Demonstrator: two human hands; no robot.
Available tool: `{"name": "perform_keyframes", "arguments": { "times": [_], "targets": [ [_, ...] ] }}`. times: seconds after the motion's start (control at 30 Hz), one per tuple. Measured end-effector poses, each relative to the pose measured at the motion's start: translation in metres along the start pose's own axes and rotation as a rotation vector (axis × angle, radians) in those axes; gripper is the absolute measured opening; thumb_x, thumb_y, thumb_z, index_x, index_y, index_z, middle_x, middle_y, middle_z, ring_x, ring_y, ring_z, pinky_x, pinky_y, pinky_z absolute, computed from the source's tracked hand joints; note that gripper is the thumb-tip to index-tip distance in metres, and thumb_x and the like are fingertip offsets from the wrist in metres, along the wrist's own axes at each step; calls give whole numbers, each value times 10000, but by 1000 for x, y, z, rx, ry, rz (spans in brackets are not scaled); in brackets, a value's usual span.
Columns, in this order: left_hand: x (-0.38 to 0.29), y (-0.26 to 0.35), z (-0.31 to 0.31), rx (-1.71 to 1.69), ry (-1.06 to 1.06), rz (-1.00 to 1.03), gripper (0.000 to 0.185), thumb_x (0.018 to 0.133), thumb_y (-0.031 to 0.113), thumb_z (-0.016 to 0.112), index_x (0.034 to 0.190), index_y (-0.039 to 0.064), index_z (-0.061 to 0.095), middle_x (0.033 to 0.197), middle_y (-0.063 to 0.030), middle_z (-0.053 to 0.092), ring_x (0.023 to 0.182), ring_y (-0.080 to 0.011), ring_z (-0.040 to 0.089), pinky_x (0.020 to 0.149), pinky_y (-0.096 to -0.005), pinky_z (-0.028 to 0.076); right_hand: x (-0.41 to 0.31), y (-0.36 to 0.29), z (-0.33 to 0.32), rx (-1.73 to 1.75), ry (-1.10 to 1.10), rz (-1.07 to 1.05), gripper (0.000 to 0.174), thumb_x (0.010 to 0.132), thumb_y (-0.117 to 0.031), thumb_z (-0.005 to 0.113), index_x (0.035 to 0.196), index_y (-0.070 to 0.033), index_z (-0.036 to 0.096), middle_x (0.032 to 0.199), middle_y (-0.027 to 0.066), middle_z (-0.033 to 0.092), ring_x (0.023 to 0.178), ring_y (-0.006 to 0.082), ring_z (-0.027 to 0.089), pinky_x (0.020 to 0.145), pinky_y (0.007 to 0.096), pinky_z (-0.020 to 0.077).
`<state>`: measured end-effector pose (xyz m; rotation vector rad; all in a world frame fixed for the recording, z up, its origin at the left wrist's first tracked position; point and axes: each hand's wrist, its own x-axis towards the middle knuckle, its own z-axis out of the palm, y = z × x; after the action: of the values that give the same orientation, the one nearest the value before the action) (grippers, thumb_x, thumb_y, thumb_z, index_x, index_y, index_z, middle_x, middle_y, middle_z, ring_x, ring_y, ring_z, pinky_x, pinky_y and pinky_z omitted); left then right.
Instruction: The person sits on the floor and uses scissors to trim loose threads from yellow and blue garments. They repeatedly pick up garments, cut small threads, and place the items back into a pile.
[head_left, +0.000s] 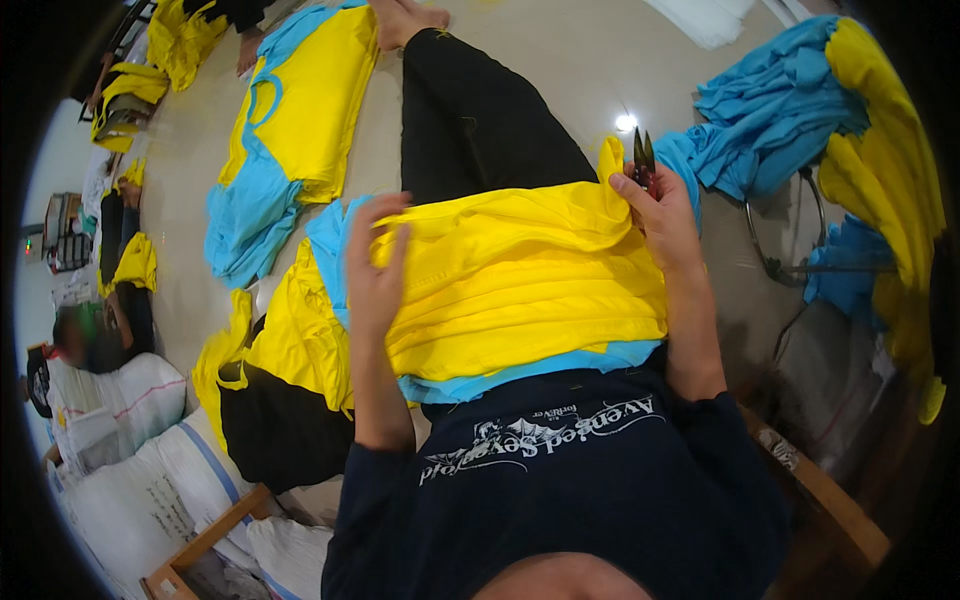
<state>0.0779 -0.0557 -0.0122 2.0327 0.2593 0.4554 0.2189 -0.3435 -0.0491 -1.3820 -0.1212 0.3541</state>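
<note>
Across my lap lies a stack of folded yellow garments (525, 285) with light-blue parts showing below and at the left. My right hand (664, 214) holds thread snips (643, 161) with dark pointed blades and a red handle, blades up. Its thumb also pinches the raised edge of the top yellow cloth. At the stack's left end is my left hand (377, 259), blurred, its thumb and fingers apart around the cloth's edge. Whether it touches the cloth is not plain.
Left of my legs lies a yellow-and-blue garment pile (315, 112). Black and yellow cloth (289, 420) lies beside my left arm. At right, blue garments (780, 105) hang over a metal frame (772, 270). White sacks (135, 495) and a seated person (101, 337) are at left.
</note>
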Motion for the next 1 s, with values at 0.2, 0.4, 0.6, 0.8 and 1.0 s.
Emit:
{"name": "perform_keyframes", "arguments": {
  "times": [0.2,0.4,0.6,0.8,1.0],
  "targets": [
    [38,46,94,-35,-422,174,357,859,288,689,1089,32,592,1109,-147,609,1084,-305,574,945,-376,447,-8,-7,28,109,56,73,137,851,-159,729,860,-66,630,637,-92,473,476,-5,351,438,184,215],
    [40,47,140,-195,-484,69,366,837,234,722,1030,-33,561,951,-186,665,878,-285,670,771,-341,528,-13,0,16,185,113,80,82,866,-116,710,873,-65,646,580,-77,481,432,1,347,400,186,219],
    [31,37,150,-323,-446,-11,303,873,183,689,1007,-50,550,899,-180,674,785,-228,693,698,-300,537,-13,11,8,115,44,56,92,878,-117,690,925,-63,633,635,-74,514,445,-7,329,396,189,201],
    [28,30,159,-318,-365,-81,297,905,320,629,1005,45,574,946,-123,610,818,-240,634,712,-332,504,-14,18,10,-9,122,38,172,888,-179,654,980,-35,630,802,-20,596,625,40,492,523,195,364],
    [29,27,157,-333,-324,0,278,953,299,542,986,24,574,865,-125,635,708,-222,625,649,-328,488,-8,21,10,62,49,56,223,907,-196,654,1012,-5,610,849,-4,577,747,73,520,639,213,404]
  ]
}}
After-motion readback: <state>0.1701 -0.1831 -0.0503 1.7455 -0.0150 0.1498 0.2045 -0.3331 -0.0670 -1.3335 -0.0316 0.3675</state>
